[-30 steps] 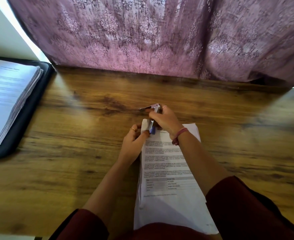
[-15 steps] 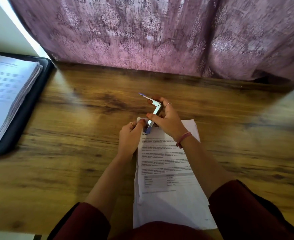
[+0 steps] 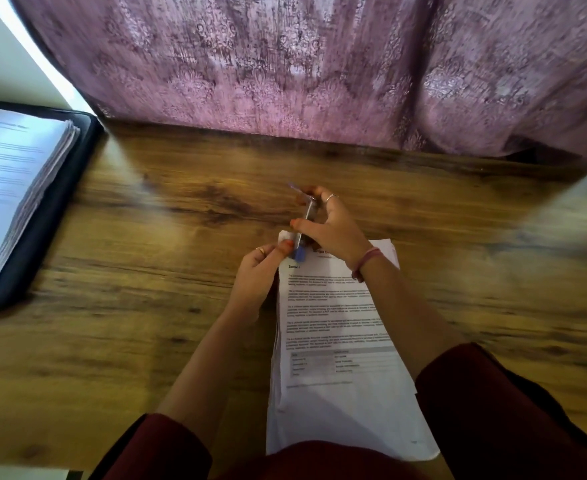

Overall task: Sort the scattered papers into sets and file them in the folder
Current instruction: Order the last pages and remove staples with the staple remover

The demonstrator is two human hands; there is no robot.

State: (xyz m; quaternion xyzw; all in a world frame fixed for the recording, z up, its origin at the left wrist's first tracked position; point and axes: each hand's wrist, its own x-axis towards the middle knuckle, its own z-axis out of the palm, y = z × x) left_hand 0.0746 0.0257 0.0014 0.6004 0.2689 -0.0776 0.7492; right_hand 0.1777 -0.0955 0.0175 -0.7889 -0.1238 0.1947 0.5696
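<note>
A set of printed papers point(image 3: 337, 358) lies on the wooden table point(image 3: 146, 306) in front of me, its near end over the table edge. My left hand point(image 3: 255, 275) pinches the set's top left corner. My right hand point(image 3: 333, 230) grips a small silver and blue stapler point(image 3: 304, 225), its arms spread apart, with the blue end resting on that same corner. An open black folder point(image 3: 53, 209) sits at the far left with a thick stack of filed papers point(image 3: 11, 181) inside.
A mauve patterned curtain point(image 3: 319, 71) hangs along the table's back edge. A pale wall point(image 3: 5, 60) shows at the upper left. Bare wood lies between the folder and the papers, and to the right of them.
The stapler's upper arm swung up and away from the base while my right hand kept hold of it. My left hand stayed on the paper corner.
</note>
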